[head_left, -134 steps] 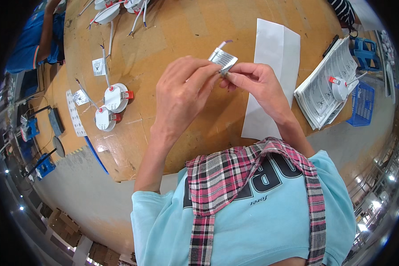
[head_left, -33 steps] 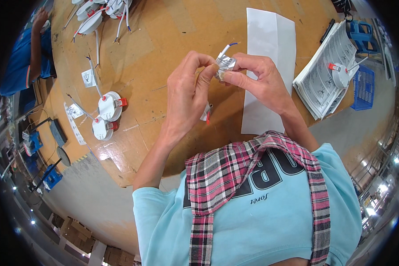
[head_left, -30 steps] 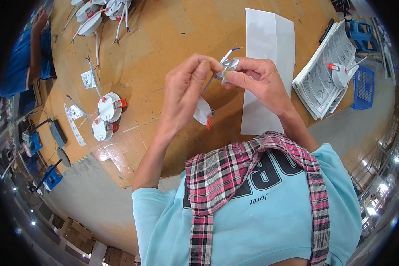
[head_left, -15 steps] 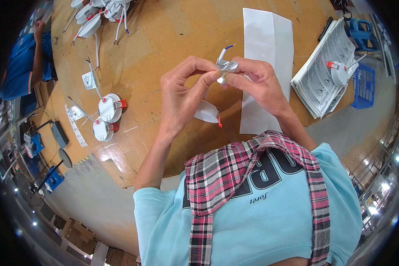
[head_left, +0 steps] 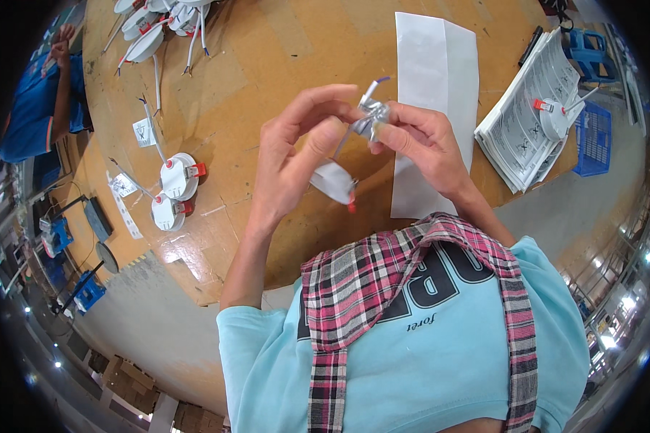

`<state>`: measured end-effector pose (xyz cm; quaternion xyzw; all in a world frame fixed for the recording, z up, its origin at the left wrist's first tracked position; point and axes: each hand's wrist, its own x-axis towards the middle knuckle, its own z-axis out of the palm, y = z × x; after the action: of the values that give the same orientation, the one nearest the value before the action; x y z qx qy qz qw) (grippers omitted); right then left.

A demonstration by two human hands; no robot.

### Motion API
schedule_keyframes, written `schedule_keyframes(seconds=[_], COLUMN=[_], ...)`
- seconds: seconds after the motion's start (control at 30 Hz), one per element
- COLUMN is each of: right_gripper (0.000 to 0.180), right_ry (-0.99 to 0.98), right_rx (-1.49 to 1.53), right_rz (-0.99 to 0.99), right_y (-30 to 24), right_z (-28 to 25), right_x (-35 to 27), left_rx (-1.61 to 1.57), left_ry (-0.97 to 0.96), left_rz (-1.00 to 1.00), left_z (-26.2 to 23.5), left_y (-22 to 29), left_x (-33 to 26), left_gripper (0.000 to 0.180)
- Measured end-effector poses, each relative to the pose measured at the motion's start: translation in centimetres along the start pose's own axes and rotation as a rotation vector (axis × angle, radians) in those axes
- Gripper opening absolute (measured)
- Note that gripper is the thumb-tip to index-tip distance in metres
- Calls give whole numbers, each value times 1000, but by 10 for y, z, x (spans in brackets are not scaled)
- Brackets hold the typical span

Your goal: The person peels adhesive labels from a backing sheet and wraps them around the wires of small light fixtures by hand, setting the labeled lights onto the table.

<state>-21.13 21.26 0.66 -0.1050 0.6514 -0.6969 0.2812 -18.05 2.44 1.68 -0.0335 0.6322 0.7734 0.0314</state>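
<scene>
Between my hands hangs a small round white downlight (head_left: 333, 181) with a red-tipped clip, slightly blurred. Its cable runs up to a crumpled silvery label (head_left: 373, 117), above which a white cable end (head_left: 370, 89) with blue wire sticks out. My right hand (head_left: 425, 143) pinches the label between thumb and fingers. On the other side, my left hand (head_left: 301, 137) has its fingers curved and apart, thumb drawn off the label. One left fingertip is close to the label; whether it touches cannot be made out.
A folded white sheet (head_left: 437, 65) lies behind my right hand. Two labelled downlights (head_left: 177, 177) rest at left, with a pile of others (head_left: 148, 43) at far left. Right, another downlight (head_left: 554, 119) sits on stacked printed sheets (head_left: 509, 137). A person in blue (head_left: 40, 108) is at far left.
My left thumb has come away from the label and the left hand has shifted slightly left. The label now looks crumpled and turned. The hanging downlight has swung a little left.
</scene>
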Motion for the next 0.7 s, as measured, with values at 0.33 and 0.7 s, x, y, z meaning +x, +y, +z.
schedule_keyframes(seconds=[0.33,0.7], right_gripper=[19,17], right_ry=[-49,33], right_rx=[-336,-354], right_rz=[-195,-160], right_y=[-7,-10], right_z=[1,-2], right_x=[2,3], left_rx=[510,804], left_ry=[-29,-2], left_rz=[223,443], left_z=[0,12], left_y=[-4,-2], left_x=[1,-2], left_gripper=[12,14])
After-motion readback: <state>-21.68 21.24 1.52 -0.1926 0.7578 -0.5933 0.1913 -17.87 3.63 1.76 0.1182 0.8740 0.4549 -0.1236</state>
